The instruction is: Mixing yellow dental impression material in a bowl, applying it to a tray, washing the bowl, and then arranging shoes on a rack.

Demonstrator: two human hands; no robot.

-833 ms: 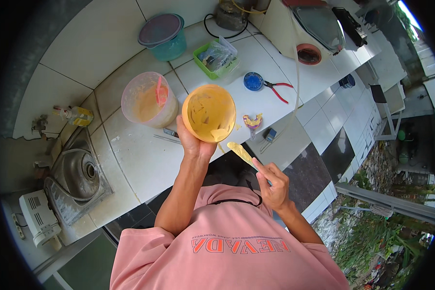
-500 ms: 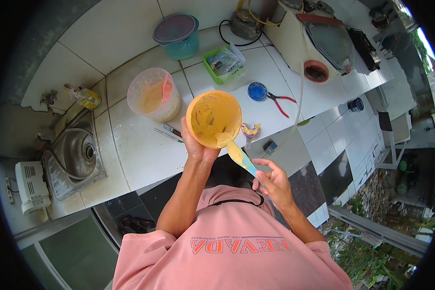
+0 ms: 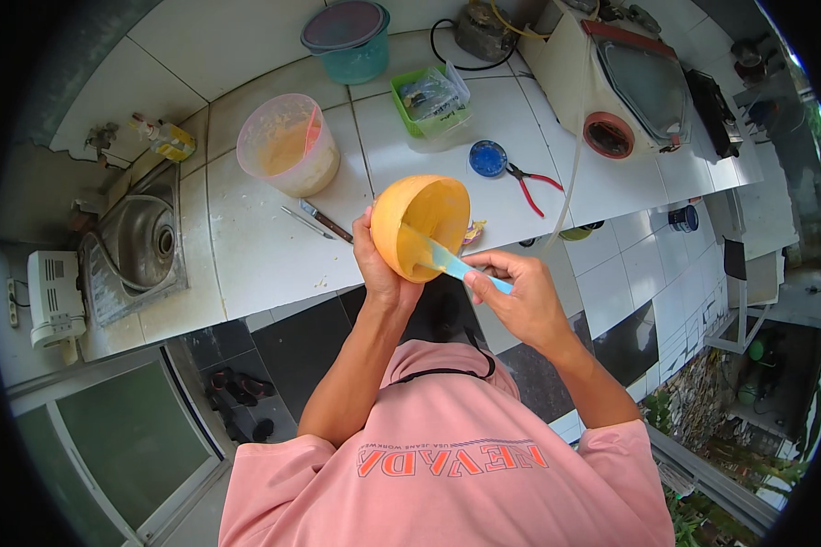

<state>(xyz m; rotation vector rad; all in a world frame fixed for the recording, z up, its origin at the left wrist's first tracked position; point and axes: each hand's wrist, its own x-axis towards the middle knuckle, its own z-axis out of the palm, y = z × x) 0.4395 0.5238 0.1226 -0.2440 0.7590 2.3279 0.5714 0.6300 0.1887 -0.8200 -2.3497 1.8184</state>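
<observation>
In my left hand (image 3: 385,273) is an orange mixing bowl (image 3: 390,217), gripped round its outside and tilted so its mouth faces right. Yellow paste coats the inside. My right hand (image 3: 527,296) is closed on the handle of a light blue mixing spatula (image 3: 453,263), whose blade reaches into the bowl and is partly hidden there. Just behind the bowl's right rim, a small purple and yellow piece (image 3: 473,232) shows in part. Left of the bowl, a knife with a brown handle (image 3: 324,220) and a thin metal tool (image 3: 305,221) lie on the counter.
A pinkish translucent tub (image 3: 292,169) stands on the white tiled counter (image 3: 265,251). Farther back are a lidded teal bucket (image 3: 351,59) and a green basket (image 3: 429,114). Red-handled pliers (image 3: 527,191) lie beside a round blue container (image 3: 488,159). A metal sink (image 3: 141,237) is at left, a boxy machine (image 3: 561,87) at right.
My left hand has tipped the bowl over to the right. The spatula blade has gone from the rim deeper inside, and my right hand has moved up closer to the bowl.
</observation>
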